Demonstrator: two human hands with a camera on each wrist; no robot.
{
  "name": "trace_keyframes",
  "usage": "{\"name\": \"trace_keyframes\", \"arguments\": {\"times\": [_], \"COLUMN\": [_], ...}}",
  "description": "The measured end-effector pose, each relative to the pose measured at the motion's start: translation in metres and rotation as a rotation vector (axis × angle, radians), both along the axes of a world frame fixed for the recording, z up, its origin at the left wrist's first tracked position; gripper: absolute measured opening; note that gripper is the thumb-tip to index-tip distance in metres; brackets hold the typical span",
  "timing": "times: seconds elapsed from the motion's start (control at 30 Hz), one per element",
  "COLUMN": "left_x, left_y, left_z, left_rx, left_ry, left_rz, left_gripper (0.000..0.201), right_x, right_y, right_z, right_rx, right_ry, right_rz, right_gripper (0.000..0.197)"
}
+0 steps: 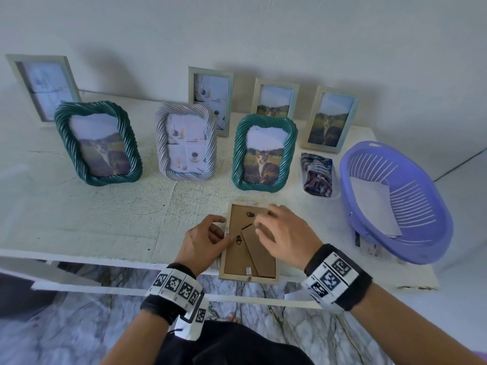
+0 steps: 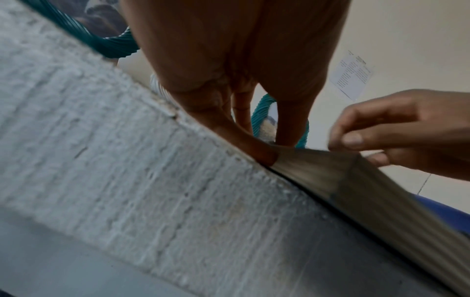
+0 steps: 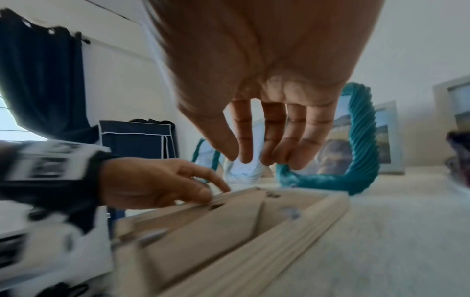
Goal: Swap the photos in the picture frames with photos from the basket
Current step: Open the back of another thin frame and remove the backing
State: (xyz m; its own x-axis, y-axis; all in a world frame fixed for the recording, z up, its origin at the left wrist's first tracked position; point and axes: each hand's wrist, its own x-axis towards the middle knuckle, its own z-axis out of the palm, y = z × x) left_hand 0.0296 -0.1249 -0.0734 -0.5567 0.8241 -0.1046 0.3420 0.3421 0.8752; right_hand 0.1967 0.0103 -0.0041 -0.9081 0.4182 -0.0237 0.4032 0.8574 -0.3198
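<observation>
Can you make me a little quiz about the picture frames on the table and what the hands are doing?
1. True or false: the frame under the hands lies face down, its brown back up.
2. Which hand presses on that frame's left edge: left or right?
3. What lies in the purple basket? A) a white sheet B) a cat C) a cup

Key:
1. True.
2. Left; the right hand hovers over the back with loosely bent fingers, holding nothing.
3. A, the white sheet.
</observation>
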Motion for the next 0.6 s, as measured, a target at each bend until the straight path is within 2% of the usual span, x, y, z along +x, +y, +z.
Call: {"name": "trace_keyframes", "arguments": {"times": [0.07, 0.17, 0.33, 0.47, 0.6], "left_x": [-0.001, -0.002, -0.002, -0.002, -0.002], "left_y": [0.001, 0.003, 0.003, 0.003, 0.004], "left_z": [-0.001, -0.003, -0.004, -0.004, -0.004], "left_rx": [-0.002, -0.004, 0.003, 0.006, 0.01], "left_ry": [-0.005, 0.005, -0.009, 0.001, 0.003], "left_rz": [-0.006, -0.01, -0.008, -0.008, -0.002], "left_gripper": [0.033, 0.034, 0.034, 0.034, 0.034], "right_x": [0.016, 0.032, 0.033, 0.027, 0.028], "right_y": [-0.025, -0.052, -0.064, -0.068, -0.067], "right_z": [-0.009, -0.024, -0.038, -0.042, -0.044], "right_rx": [-0.05, -0.026, 0.015, 0.03, -0.022], "right_ry": [-0.039, -0.02, -0.024, 0.001, 0.004], "right_rz": [0.021, -0.007, -0.072, -0.095, -0.023], "right_gripper": [0.023, 0.032, 0.036, 0.032, 0.021]}}
